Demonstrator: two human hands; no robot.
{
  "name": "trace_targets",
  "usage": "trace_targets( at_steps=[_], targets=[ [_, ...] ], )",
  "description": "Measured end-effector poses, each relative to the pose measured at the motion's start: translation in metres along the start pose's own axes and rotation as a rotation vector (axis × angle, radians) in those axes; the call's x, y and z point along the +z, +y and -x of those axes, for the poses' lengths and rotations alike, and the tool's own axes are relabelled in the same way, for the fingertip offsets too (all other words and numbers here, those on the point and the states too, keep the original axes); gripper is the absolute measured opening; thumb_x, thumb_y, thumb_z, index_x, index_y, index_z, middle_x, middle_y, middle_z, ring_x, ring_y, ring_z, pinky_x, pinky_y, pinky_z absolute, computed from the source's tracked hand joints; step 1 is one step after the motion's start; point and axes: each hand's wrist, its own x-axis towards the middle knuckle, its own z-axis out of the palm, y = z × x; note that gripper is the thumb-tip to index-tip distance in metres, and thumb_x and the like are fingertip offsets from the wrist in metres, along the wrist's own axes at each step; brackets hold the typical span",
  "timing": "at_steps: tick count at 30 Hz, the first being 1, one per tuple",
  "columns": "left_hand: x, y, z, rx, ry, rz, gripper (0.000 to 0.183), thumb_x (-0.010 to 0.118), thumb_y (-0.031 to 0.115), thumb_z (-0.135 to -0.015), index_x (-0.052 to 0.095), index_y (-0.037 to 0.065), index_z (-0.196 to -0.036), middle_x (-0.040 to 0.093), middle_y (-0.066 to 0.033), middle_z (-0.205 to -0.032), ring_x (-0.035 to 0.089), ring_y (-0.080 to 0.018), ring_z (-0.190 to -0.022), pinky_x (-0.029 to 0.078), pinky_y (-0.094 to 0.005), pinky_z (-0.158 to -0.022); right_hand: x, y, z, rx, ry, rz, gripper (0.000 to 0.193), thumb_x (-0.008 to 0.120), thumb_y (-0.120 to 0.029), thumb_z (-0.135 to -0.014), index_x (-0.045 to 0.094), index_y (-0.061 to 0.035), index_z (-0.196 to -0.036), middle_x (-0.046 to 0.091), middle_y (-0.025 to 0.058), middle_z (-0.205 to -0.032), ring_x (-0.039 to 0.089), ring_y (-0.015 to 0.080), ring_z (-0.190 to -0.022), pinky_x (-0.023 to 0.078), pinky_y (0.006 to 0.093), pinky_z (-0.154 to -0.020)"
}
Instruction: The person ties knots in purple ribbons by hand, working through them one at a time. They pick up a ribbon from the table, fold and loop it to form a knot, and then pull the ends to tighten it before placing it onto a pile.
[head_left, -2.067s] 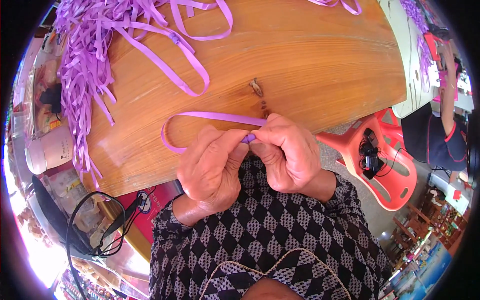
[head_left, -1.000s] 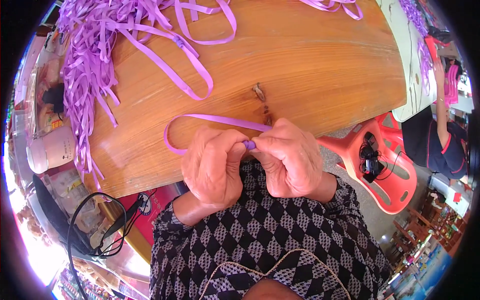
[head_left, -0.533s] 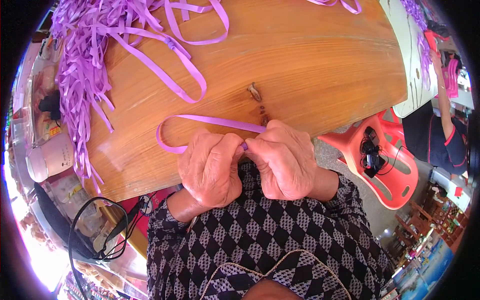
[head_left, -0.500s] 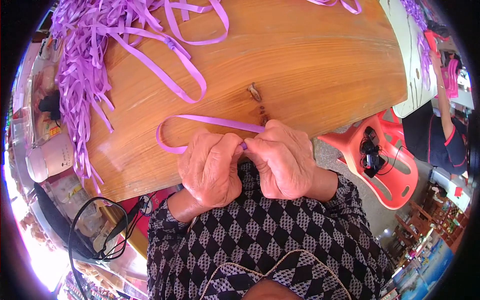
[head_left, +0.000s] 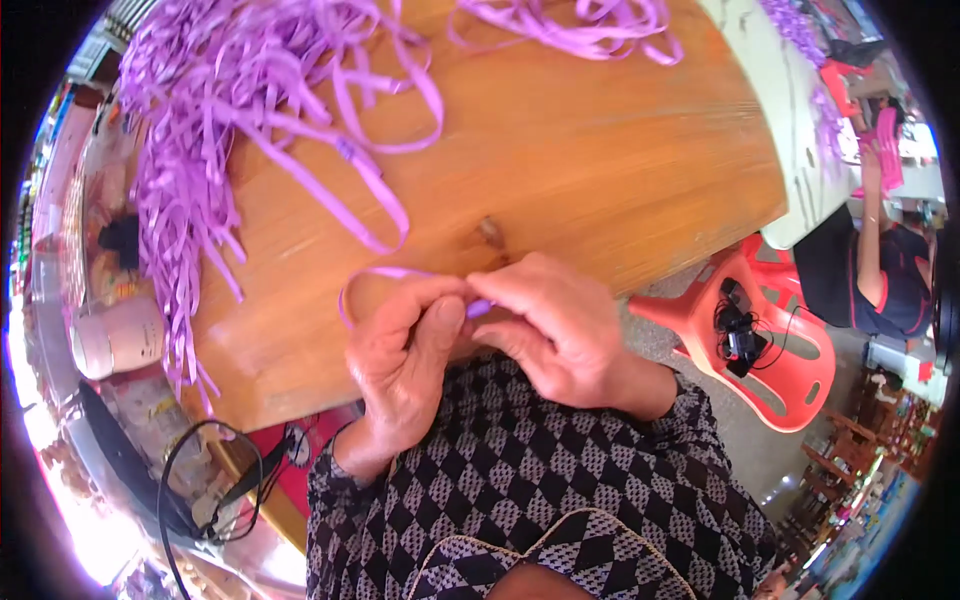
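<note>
A narrow purple ribbon (head_left: 398, 271) makes a loop over the near edge of the wooden table, its ends running into my two hands. My left hand (head_left: 402, 345) is closed, pinching the ribbon between thumb and bent fingers. Close against it, my right hand (head_left: 555, 325) grips the same ribbon with thumb and forefinger. A small purple bit, perhaps a knot or bead (head_left: 479, 308), shows between the fingertips; its exact form is partly hidden. Beyond my hands lies another ribbon loop (head_left: 372, 180) with a small darker knot on it.
A big heap of purple ribbons (head_left: 190, 140) hangs over the left side of the wooden table (head_left: 600, 160). More ribbons (head_left: 600, 30) lie at the far edge. Right of me stands a red plastic chair (head_left: 790, 385) with a black cabled device. A person (head_left: 880, 270) works at far right.
My hands have shifted their grip: the left thumb has lifted up and the right fingers have opened out somewhat. The ribbon loop shows shorter. The view has tilted, bringing more far ribbons in.
</note>
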Motion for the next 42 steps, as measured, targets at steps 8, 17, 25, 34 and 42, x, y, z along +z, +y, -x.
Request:
trace_targets(
  at_steps=[8,17,25,34,42],
  targets=[
    [0.005,0.001,0.0,0.138,0.139,-0.038,0.044,0.063,0.015,-0.084,0.046,-0.002,-0.12,0.052,-0.0098,-0.107,0.052,-0.0176,-0.095,0.042,-0.0287,-0.084,-0.048,-0.009,-0.042,0.01,-0.047,0.255,0.011,0.066,-0.004,-0.076,0.062,-0.0004,-0.086,0.056,0.0067,-0.065,0.054,0.0155,-0.055,0.041,0.027,-0.049],
    [-0.014,0.003,0.001,0.22,0.259,-0.214,0.038,0.061,0.017,-0.084,0.051,-0.001,-0.117,0.058,-0.0076,-0.101,0.048,-0.0159,-0.095,0.038,-0.0297,-0.084,-0.159,0.064,-0.231,0.269,0.335,0.065,0.013,0.06,-0.012,-0.07,0.063,0.0004,-0.07,0.058,0.01,-0.057,0.056,0.0192,-0.052,0.045,0.0305,-0.05],
    [-0.057,0.001,-0.009,0.344,0.24,-0.649,0.032,0.063,0.007,-0.075,0.057,0.001,-0.106,0.059,-0.0103,-0.094,0.054,-0.0253,-0.087,0.041,-0.0343,-0.077,-0.138,0.1,-0.251,-0.065,0.066,1.086,0.019,0.06,-0.021,-0.073,0.063,-0.0034,-0.08,0.063,0.0174,-0.079,0.059,0.0375,-0.077,0.047,0.0434,-0.068],
    [-0.04,-0.011,-0.028,0.479,0.092,-1.116,0.019,0.065,0.004,-0.065,0.061,0.005,-0.084,0.055,-0.0101,-0.087,0.051,-0.0309,-0.083,0.044,-0.0393,-0.07,-0.05,0.07,-0.131,-0.13,-0.266,0.608,0.019,0.06,-0.003,-0.075,0.065,-0.0042,-0.093,0.063,0.0106,-0.086,0.056,0.0249,-0.08,0.046,0.0346,-0.07],
    [-0.033,0.009,0.002,0.306,-0.163,-0.401,0.018,0.061,-0.006,-0.07,0.061,0.005,-0.084,0.059,-0.0096,-0.082,0.057,-0.0274,-0.07,0.046,-0.0303,-0.062,0.013,0.028,-0.061,-0.269,-0.484,0.11,0.025,0.063,0.0,-0.069,0.066,-0.0068,-0.093,0.062,0.0075,-0.097,0.053,0.0245,-0.087,0.045,0.0359,-0.075]
  ],
)
